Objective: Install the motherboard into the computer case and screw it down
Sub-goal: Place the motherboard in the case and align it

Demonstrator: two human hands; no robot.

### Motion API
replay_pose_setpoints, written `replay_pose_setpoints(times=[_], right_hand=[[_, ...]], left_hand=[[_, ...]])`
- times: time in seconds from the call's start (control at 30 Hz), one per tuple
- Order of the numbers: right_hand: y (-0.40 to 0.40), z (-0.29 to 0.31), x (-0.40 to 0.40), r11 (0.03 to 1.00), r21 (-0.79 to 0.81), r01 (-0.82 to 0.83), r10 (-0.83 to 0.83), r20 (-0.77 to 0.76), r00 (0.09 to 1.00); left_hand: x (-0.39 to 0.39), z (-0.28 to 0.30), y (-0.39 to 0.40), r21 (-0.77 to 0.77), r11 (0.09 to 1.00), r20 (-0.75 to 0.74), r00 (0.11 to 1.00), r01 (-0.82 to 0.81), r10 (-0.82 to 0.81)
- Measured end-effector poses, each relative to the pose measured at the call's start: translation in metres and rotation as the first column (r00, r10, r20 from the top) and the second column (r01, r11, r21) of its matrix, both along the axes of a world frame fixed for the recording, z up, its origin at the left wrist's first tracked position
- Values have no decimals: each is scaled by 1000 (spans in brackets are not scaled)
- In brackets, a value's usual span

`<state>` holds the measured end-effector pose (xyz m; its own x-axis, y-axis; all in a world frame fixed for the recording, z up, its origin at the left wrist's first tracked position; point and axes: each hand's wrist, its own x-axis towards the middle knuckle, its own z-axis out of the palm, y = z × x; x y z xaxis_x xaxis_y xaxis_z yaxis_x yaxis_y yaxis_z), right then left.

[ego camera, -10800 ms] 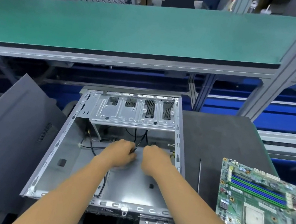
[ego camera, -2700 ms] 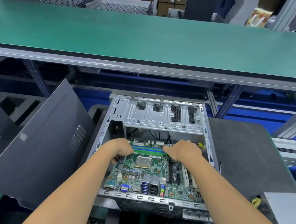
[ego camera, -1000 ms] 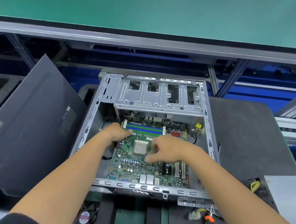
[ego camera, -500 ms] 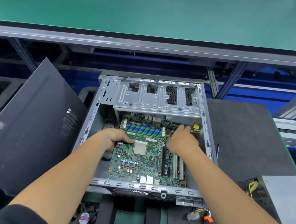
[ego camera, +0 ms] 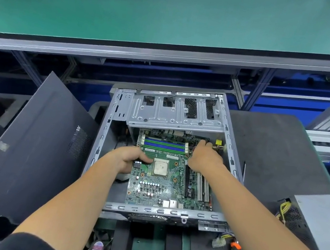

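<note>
Your left hand (ego camera: 127, 159) gripped the left edge of the green motherboard (ego camera: 164, 181) lying inside the open computer case (ego camera: 159, 211), while your right hand (ego camera: 205, 158) curled over its far right corner.

No lettering can be made out with certainty. The motherboard (ego camera: 165, 174) carries a white label strip below its memory slots and small white silkscreen marks (all too blurred to read). A round sticker on the fan (ego camera: 97, 248) at the lower edge shows red and blue print, likewise illegible. A pale sticker on the side panel (ego camera: 33, 147) is unreadable.
</note>
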<state>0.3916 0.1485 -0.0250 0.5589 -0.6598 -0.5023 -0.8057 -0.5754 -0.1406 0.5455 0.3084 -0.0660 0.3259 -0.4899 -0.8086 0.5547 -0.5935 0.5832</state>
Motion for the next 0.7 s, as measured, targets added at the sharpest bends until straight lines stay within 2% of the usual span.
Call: replay_pose_setpoints(times=[0.23, 0.57, 0.7], right_hand=[[0, 3, 1, 1000, 25, 18, -19, 37, 999], [1, 6, 2, 997, -18, 72, -65, 252, 966], [4, 2, 2, 998, -38, 42, -31, 268, 963]], left_hand=[[-1, -6, -3, -104, 994, 150, 987, -47, 62], [-1, -1, -5, -240, 956, 119, 972, -171, 204], [-4, 6, -16, -233, 959, 44, 983, -163, 177]])
